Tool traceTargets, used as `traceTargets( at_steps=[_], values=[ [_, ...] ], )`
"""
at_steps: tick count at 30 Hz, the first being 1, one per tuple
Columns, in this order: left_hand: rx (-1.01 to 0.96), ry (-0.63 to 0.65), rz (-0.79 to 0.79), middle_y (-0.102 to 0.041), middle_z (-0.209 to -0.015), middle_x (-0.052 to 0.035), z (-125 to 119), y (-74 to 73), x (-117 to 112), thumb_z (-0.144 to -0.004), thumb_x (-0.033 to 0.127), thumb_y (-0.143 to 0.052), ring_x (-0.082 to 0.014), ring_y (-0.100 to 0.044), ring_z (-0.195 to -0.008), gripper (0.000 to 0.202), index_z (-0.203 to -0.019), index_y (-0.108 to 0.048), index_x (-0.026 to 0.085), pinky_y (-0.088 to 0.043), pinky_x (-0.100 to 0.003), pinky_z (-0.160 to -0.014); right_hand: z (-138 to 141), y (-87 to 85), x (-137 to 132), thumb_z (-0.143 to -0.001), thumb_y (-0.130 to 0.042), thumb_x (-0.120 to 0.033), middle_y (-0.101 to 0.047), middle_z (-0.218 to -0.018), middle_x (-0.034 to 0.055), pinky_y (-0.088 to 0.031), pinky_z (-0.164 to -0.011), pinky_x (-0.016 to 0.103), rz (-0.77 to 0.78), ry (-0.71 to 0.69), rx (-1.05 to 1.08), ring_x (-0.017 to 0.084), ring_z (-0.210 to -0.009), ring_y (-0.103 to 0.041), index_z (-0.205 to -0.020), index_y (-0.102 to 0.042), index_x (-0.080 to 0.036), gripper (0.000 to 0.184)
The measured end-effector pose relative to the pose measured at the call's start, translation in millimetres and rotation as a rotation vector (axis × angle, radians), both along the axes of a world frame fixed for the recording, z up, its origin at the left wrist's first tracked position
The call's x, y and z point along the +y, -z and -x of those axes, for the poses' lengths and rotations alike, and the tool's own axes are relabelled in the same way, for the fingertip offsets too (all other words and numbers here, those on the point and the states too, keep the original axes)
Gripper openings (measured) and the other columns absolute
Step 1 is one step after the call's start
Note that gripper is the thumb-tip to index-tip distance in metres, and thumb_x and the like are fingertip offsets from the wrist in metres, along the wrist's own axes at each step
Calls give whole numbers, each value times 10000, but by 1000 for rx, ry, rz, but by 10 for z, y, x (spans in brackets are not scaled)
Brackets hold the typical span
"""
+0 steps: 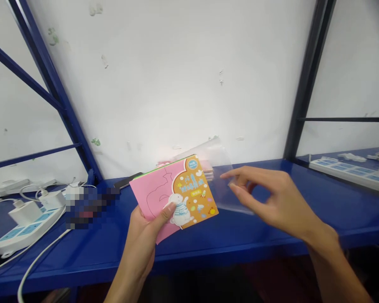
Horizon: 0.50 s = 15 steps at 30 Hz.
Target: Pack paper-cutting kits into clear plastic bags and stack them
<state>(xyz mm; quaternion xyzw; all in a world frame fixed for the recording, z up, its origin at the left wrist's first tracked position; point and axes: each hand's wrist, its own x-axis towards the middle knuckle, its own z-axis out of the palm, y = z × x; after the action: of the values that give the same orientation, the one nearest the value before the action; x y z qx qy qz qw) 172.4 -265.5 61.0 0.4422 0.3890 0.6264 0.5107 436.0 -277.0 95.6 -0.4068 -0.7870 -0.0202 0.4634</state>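
Observation:
My left hand [145, 235] grips a small stack of coloured paper sheets [173, 191], pink on top with an orange cover card showing a cartoon animal; the thumb presses on its front. My right hand [271, 200] pinches the edge of a clear plastic sleeve [221, 168] with thumb and fingers, just right of the stack. The sleeve reaches back behind the paper towards the wall. Both are held above a blue shelf [240, 235].
A white power strip [22, 233] with plugged chargers and cables lies at the left. A dark phone-like object [126, 181] rests by the wall. Another power strip [350, 170] sits on the right shelf. Blue frame posts [57, 92] and a dark post [306, 80] flank the white wall.

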Motion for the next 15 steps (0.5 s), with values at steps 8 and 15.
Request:
traceTargets(
  at_steps=[8,15],
  values=[
    [-76,-77,70,-762,-1225,-158,109,-6,122,-677,215,-929,-343,-730,-1126,696,-1318,-672,133,-623,-429,-963,-158,-65,-79,-982,-618,-403,-743,-788,70,-590,-813,456,138,-185,301,360,-1141,-685,-636,-604,-278,369],
    [-161,-106,59,-785,-1175,-127,99,24,156,-725,154,-879,-315,-760,-1059,620,-1313,-681,166,-633,-411,-950,-118,-4,69,-985,-622,-426,-745,-828,73,-584,-805,420,269,-247,324,343,-1117,-697,-632,-591,-254,394]
  ],
)
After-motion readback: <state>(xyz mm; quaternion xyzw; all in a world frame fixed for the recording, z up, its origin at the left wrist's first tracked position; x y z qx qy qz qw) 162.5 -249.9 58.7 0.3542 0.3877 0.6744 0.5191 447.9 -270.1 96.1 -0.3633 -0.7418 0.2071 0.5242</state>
